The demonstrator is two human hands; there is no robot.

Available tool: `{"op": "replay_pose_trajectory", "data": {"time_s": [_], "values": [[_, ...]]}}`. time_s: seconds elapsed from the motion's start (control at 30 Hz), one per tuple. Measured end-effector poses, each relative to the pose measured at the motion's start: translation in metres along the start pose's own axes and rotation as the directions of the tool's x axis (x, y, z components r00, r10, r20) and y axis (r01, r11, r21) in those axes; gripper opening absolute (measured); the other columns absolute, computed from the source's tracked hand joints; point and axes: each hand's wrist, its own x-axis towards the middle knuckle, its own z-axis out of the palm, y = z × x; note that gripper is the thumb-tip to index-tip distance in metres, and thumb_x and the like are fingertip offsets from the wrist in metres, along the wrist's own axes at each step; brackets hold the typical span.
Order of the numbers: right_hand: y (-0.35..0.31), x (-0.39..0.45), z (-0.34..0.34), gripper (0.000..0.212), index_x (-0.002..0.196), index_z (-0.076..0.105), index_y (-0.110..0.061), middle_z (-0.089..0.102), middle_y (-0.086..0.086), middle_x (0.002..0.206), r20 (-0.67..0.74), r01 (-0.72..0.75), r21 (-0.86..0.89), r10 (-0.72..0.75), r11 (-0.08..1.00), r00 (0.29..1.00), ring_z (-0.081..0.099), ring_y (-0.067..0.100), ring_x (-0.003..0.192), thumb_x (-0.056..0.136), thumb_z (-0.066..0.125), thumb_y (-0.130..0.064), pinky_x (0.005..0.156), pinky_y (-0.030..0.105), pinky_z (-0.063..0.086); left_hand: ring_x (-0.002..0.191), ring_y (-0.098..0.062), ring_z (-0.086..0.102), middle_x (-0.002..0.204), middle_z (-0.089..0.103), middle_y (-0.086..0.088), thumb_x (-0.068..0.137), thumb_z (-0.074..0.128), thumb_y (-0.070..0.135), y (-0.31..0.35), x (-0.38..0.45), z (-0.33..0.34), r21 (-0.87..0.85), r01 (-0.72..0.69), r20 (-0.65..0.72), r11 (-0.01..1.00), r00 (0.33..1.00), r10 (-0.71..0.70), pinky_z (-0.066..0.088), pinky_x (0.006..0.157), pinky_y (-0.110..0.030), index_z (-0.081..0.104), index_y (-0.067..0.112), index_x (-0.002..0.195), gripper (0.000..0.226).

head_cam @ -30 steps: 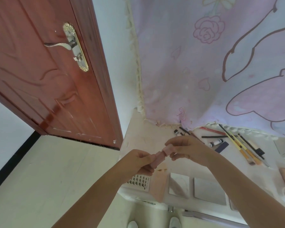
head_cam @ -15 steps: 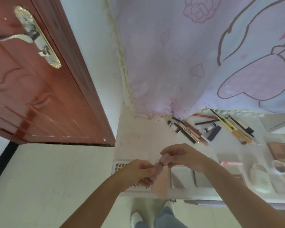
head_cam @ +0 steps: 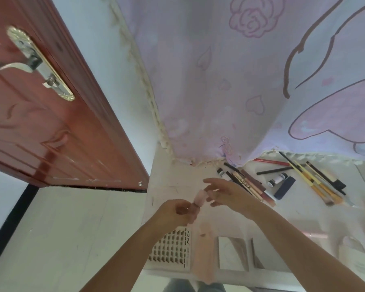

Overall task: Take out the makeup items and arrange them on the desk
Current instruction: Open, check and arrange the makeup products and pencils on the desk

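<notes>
Makeup item in hand: small pale pink tube-shaped makeup piece (head_cam: 199, 198), held above the left edge of the white tabletop (head_cam: 177, 178), not yet set down.
Left hand fingers: left hand (head_cam: 175, 212) curls round the lower end of the pink piece and pinches it.
Right hand fingers: right hand (head_cam: 226, 192) has its fingers loosely spread, their tips at the upper end of the pink piece; whether they still pinch it I cannot tell.
Done so far: black, brown and tan pencils with a white black-capped tube (head_cam: 243, 182) lie in a tight row near the far edge; a small white bottle (head_cam: 277, 179) and a dark blue flat case (head_cam: 284, 187) lie just beside them; yellow-handled brushes and black sticks (head_cam: 316, 182) lie further right.
Near edge: white lattice-patterned box (head_cam: 170, 249) at the near left corner, square grey tiles (head_cam: 232, 257) beside it.
Left to do: by my judgement, laying this pink piece down; the right part of the tabletop is cut off, so what remains is unclear.
Backdrop: pink-printed curtain (head_cam: 219, 91) hangs over the far edge.
</notes>
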Motion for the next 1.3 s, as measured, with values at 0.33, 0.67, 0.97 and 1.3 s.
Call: {"op": "replay_pose_trajectory", "data": {"time_s": [0.33,0.67,0.97,1.3], "values": [[0.071,0.053,0.021,0.056,0.147,0.006,-0.015,-0.008,0.006,0.156,-0.183,-0.188,-0.851,0.058,0.490,0.981,-0.007,0.026,0.144,0.099,0.031,-0.031,0.117,0.032,0.002,0.074,-0.012,0.051,0.079,0.060,-0.003,0.083,0.063,0.003,-0.014,0.091,-0.065,0.263,-0.116,-0.239,0.958,0.954,0.182,0.038,0.069,-0.020,0.064,0.012,0.082,0.009],[0.075,0.053,0.020,0.057,0.146,0.009,-0.016,-0.007,0.001,0.156,-0.213,-0.259,-0.821,0.148,0.509,0.966,-0.006,0.019,0.144,0.097,0.037,-0.019,0.116,0.028,0.000,0.081,-0.013,0.053,0.086,0.063,-0.001,0.088,0.048,0.014,-0.021,0.141,-0.082,0.367,-0.175,-0.111,0.914,0.967,0.229,0.037,0.061,-0.005,0.065,0.005,0.084,0.020],[0.062,-0.006,0.029,0.037,0.134,0.043,-0.017,0.042,-0.002,0.141,-0.319,-0.363,-0.775,0.175,0.518,0.931,0.031,0.011,0.134,0.098,0.036,-0.020,0.109,0.019,0.020,0.086,-0.018,0.054,0.090,0.064,-0.009,0.085,0.051,0.004,-0.021,0.145,-0.087,0.445,-0.258,-0.004,0.858,0.957,0.290,0.037,0.068,-0.014,0.065,0.001,0.085,0.013],[0.083,-0.055,0.046,0.054,0.139,0.033,-0.024,0.032,-0.009,0.143,-0.291,-0.354,-0.780,0.201,0.516,0.935,0.025,0.007,0.133,0.089,0.050,-0.035,0.107,0.013,0.019,0.083,-0.022,0.051,0.085,0.056,-0.010,0.085,0.057,0.006,-0.017,0.144,-0.079,0.552,-0.222,-0.001,0.804,0.964,0.267,0.035,0.069,-0.023,0.054,0.006,0.083,0.004]]}}
